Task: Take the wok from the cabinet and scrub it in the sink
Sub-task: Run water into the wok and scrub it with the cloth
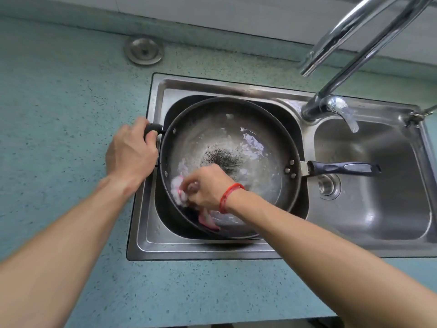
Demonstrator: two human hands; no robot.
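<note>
Out left of everything lay the speckled teal countertop (59, 102), and beyond the left hand (131, 153) a round metal cap (144, 51) sat set into it. That left hand was clamped over the wok's short black side handle (152, 129), fingers curled round it, right at the sink (201, 250) rim. The wok (236, 138) itself sat in the left basin, just to the right of that hand – dark rim, wet and sudsy inside, a patch of dark specks (222, 158) at the bottom. Down on the near inner wall the right hand (205, 185) was bunched around a pink-and-white cloth (178, 190), pressing it against the metal; a red string bracelet (228, 197) circled the wrist. Off to the right of that hand, the wok's long black handle (343, 168) reached out over the right basin – just above its drain (327, 185). Farther back on that side stood the chrome faucet (331, 107), its spout arching up and away.
</note>
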